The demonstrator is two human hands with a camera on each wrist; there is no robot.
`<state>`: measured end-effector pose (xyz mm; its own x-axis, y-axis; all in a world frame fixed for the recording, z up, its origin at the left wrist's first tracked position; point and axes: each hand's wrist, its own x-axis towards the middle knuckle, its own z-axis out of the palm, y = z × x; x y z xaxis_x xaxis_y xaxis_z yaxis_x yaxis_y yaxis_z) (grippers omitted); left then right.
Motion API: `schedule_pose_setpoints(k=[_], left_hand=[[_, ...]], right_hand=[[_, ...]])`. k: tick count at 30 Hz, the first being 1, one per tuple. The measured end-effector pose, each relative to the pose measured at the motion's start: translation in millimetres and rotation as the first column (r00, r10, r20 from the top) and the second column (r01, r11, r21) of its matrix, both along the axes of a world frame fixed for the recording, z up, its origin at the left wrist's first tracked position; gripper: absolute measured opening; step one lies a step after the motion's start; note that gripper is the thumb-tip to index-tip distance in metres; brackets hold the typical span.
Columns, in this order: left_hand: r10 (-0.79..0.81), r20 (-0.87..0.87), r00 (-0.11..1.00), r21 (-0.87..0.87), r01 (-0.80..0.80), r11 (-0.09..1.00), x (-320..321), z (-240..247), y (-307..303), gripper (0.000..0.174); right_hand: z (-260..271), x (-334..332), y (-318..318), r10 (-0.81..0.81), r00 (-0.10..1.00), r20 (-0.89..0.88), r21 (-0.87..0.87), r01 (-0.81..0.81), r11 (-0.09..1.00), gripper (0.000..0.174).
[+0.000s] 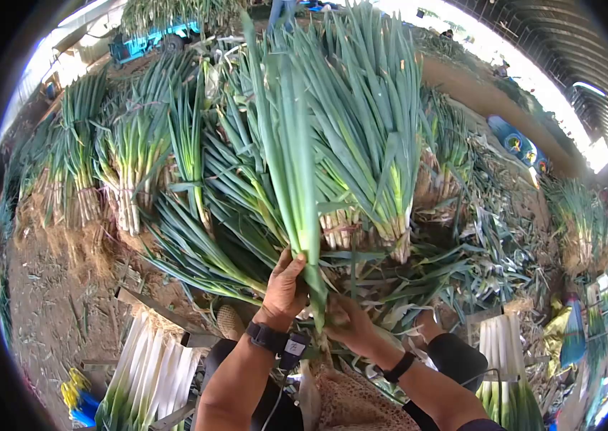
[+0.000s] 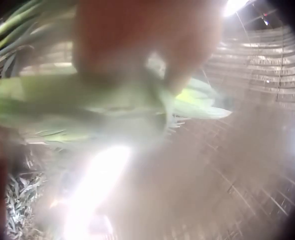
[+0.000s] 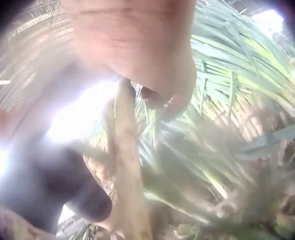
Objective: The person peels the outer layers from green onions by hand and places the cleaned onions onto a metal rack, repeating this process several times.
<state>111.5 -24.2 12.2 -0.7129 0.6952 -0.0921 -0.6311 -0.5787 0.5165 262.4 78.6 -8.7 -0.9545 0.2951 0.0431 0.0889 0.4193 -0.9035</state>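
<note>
In the head view, my left hand [image 1: 282, 286] grips a long green onion [image 1: 293, 165] low on its stalk, thumb across it, with the leaves rising away from me. A torn green leaf [image 1: 316, 291] hangs from the stalk just beside that hand. My right hand [image 1: 353, 327] is close below and to the right, fingers curled. In the right wrist view its fingers pinch a pale, dry-looking strip [image 3: 127, 160] that hangs down. The left wrist view is blurred; the green stalk [image 2: 102, 107] runs sideways under the fingers [image 2: 132, 40].
Tied green onion bundles [image 1: 132, 172] with roots stand at the left, and a large bundle [image 1: 368, 122] leans ahead. Loose onions [image 1: 203, 244] lie nearer. Metal racks hold white-stemmed onions [image 1: 150, 359] at the left and more onions [image 1: 499, 348] at the right. Leaf scraps [image 1: 494, 237] litter the ground.
</note>
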Motion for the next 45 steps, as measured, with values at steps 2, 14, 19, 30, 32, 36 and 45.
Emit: schedule_pose_setpoints(k=[2, 14, 19, 30, 32, 36, 45], left_hand=[[0.009, 0.009, 1.0, -0.044, -0.008, 0.999, 4, 5, 5, 0.053], [0.214, -0.229, 0.95, -0.303, -0.278, 0.912, -1, 8, -9, 0.075], [0.274, -0.225, 0.935, -0.232, -0.325, 0.917, -28, 27, -32, 0.037], [0.095, -0.238, 0.967, 0.021, -0.093, 0.995, -26, 19, -44, 0.038], [-0.061, -0.142, 0.988, 0.24, 0.094, 0.966, -26, 4, -38, 0.059], [-0.154, -0.409, 0.899, -0.213, 0.07, 0.975, -35, 12, -54, 0.08], [-0.137, -0.074, 0.988, -0.197, 0.12, 0.973, -32, 10, -52, 0.051]], right_hand=[[21, -19, -3, -0.099, 0.995, 0.003, 0.03, 0.099, 0.995, 0.036], [13, -13, -16, -0.238, 0.97, 0.04, -0.137, 0.241, 0.961, 0.031], [-68, 82, 12, -0.077, 0.904, 0.421, 0.311, -0.064, 0.948, 0.035], [-18, 1, 14, 0.046, 0.992, 0.117, -0.225, -0.018, 0.974, 0.052], [10, -37, -9, 0.254, 0.942, 0.218, -0.521, -0.108, 0.847, 0.054], [50, -49, -46, 0.22, 0.964, 0.148, -0.36, -0.154, 0.92, 0.041], [43, -67, -38, 0.086, 0.994, 0.064, -0.485, -0.044, 0.873, 0.042]])
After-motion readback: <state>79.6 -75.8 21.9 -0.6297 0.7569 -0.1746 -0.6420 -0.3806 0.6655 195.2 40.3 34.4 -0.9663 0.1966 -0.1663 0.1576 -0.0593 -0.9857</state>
